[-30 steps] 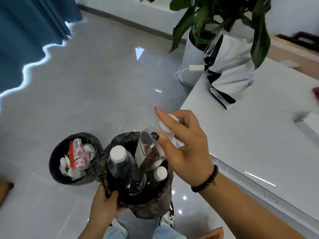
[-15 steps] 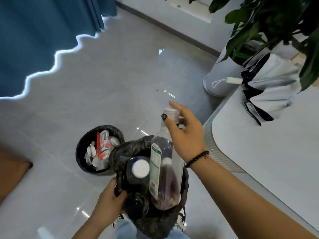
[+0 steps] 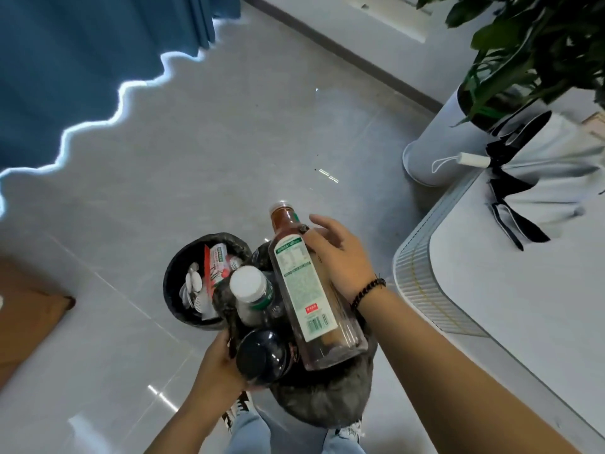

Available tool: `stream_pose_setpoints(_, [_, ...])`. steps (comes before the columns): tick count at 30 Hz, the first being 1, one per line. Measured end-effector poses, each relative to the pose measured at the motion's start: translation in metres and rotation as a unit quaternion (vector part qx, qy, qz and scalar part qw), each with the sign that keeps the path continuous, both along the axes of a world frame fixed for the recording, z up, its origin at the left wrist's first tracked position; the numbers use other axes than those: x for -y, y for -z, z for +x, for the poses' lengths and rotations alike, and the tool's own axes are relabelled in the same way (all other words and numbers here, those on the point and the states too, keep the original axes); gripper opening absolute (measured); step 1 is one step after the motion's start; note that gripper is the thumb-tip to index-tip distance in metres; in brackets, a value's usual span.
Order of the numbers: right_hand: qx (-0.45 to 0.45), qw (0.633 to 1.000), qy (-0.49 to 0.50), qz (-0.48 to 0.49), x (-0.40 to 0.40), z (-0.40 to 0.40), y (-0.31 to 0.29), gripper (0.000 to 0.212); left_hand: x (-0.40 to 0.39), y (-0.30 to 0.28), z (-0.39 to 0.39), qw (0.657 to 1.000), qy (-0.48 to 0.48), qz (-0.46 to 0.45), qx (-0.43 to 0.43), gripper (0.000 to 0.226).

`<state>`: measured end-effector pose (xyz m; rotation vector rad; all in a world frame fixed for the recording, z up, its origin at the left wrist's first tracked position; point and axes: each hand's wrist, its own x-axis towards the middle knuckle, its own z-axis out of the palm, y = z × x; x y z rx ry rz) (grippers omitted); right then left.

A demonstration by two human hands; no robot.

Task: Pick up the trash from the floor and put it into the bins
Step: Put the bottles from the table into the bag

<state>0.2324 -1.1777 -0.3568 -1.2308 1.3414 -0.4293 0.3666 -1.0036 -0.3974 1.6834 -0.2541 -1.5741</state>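
Trash in the shape of a large clear bottle [image 3: 306, 290] is lying slanted across the mouth of the near bin [image 3: 327, 398], low in the centre of the frame, its base sitting at the rim and its neck poking up and away toward the floor beyond. The right hand [image 3: 340, 257] is curling round the bottle's upper half from the right side, holding it, while the left hand [image 3: 222, 365] is gripping the bin's near-left edge where the black liner is bunching. This bin is already looking crowded: a white-capped bottle [image 3: 250, 294] and a dark bottle [image 3: 263, 355] are standing in it and filling most of the opening. Judging from that, the big bottle may not be sinking in; if the hand lets go now, it could be tipping over the rim and rolling onto the tiles, or shoving the liner off the edge. A little reddish-brown liquid is sitting in the neck, so a loose cap could be leaking. A second bin [image 3: 186, 283], just left of the first, is holding a red and white carton [image 3: 217, 263] and pale scraps. The bottle's label is white with green print, a small red patch and a barcode near its lower end; none of the writing is legible, and no brand can be read.
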Motion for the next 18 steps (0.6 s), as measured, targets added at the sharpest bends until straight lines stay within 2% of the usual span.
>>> stream_pose_setpoints(3, [0.021,0.999,-0.033,0.016,-0.011,0.009,-0.001,0.055,0.002,0.008,0.012,0.999,-0.024,0.004,0.032,0.041])
stream_pose_setpoints(6, [0.044,0.998,-0.051,0.016,-0.028,0.012,0.009,0.051,0.003,0.011,0.022,0.998,-0.046,0.003,0.047,0.037])
stream_pose_setpoints(10, [0.003,0.994,-0.113,0.007,-0.045,0.022,0.017,0.071,-0.005,0.020,0.033,0.997,-0.062,0.004,0.041,0.044])
stream_pose_setpoints(15, [-0.021,0.985,-0.172,0.000,-0.043,0.035,0.020,0.070,-0.017,0.031,0.042,0.996,-0.074,0.019,0.039,0.040])
stream_pose_setpoints(18, [-0.020,0.982,-0.188,-0.007,-0.042,0.042,0.019,0.070,-0.024,0.037,0.049,0.996,-0.088,0.017,0.020,0.052])
